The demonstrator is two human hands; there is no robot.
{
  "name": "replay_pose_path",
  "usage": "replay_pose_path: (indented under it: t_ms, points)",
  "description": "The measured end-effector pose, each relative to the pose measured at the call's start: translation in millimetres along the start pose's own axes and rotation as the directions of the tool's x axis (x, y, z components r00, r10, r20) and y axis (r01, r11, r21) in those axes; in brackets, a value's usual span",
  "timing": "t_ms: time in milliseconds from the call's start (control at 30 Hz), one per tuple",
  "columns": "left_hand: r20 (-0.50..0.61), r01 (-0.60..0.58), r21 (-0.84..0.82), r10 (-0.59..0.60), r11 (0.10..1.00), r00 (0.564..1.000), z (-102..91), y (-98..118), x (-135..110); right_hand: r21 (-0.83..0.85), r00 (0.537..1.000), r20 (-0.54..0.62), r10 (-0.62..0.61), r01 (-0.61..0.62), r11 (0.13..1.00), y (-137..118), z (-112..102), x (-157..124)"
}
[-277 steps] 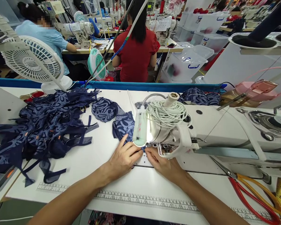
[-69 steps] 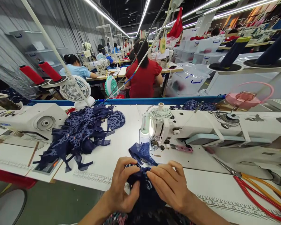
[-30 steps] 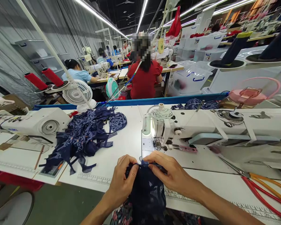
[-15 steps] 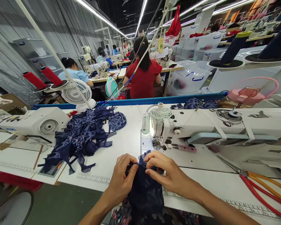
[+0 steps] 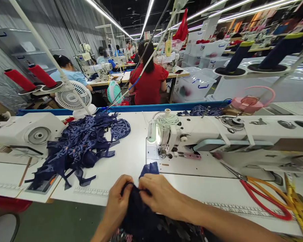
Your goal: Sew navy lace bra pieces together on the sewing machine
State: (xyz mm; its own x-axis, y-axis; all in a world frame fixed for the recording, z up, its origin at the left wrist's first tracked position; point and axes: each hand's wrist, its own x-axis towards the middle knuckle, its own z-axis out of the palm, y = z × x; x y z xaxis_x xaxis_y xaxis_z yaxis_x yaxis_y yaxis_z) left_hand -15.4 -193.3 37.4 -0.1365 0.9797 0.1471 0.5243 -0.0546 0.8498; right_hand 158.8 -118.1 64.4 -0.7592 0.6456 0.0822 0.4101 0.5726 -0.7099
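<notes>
Both hands pinch a piece of dark navy fabric [image 5: 138, 211] that hangs over the table's front edge into my lap. My left hand [image 5: 119, 196] grips its upper left edge between thumb and fingers. Close beside it, my right hand [image 5: 155, 193] has closed on the same fabric, and a sheer blue flap [image 5: 149, 168] sticks out beyond the fingers onto the table. Just past the hands stands the lit needle end of a white sewing machine [image 5: 166, 134]. To the left lies a heap of navy patterned fabric pieces [image 5: 78, 144].
Scissors with red and orange handles [image 5: 260, 191] and a yellow tape measure [image 5: 296, 208] lie at the right. Pink-handled snips [image 5: 189, 155] rest by the machine. A second machine [image 5: 32, 131] and a white fan [image 5: 74, 97] stand left. People sit at machines ahead.
Both hands have drawn down and left toward my lap with the fabric, and the right hand's fingers have curled in more. The view has shifted to the right.
</notes>
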Motion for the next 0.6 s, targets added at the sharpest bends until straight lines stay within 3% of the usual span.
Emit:
replay_pose_path:
  t_ms: [67,167,233,267,333,400,467,500,600]
  points:
    - [0.094,-0.128,0.102,0.119,0.986,0.988,-34.6,6.2,-2.1,0.296,0.989,0.135,0.055,-0.093,0.951,-17.9,4.2,10.9]
    - [0.255,-0.259,0.287,0.187,0.922,0.949,-83.1,31.2,16.4,0.698,0.944,0.316,0.091,-0.296,0.652,-36.5,0.8,25.4]
    - [0.344,-0.312,0.357,0.187,0.88,0.92,-87.7,42.6,43.3,0.79,0.933,0.331,0.144,-0.357,0.499,-31.6,-2.5,30.1]
    - [0.375,-0.323,0.379,0.175,0.867,0.91,-78.7,42.9,59.3,0.804,0.929,0.308,0.206,-0.37,0.466,-22.7,-3.3,30.6]
    - [0.453,-0.336,0.372,0.146,0.865,0.879,-42.6,32.1,91.5,0.779,0.903,0.218,0.37,-0.39,0.492,5.2,-3.3,27.8]
    - [0.453,-0.317,0.366,0.131,0.875,0.882,4.3,12.9,117.6,0.636,0.874,0.06,0.482,-0.405,0.656,38.3,-3.3,20.4]
    - [0.436,-0.303,0.369,0.125,0.879,0.891,45.4,-4.1,133.7,0.337,0.882,-0.092,0.462,-0.409,0.848,66.6,-5.2,9.5]
    - [0.421,-0.298,0.372,0.126,0.879,0.898,60.2,-9.4,138.6,0.168,0.897,-0.148,0.417,-0.393,0.904,77.1,-6.8,3.4]
    - [0.387,-0.294,0.383,0.137,0.876,0.912,79.3,-11.1,144.8,-0.231,0.951,-0.244,0.192,-0.249,0.941,94.3,-11.7,-12.4]
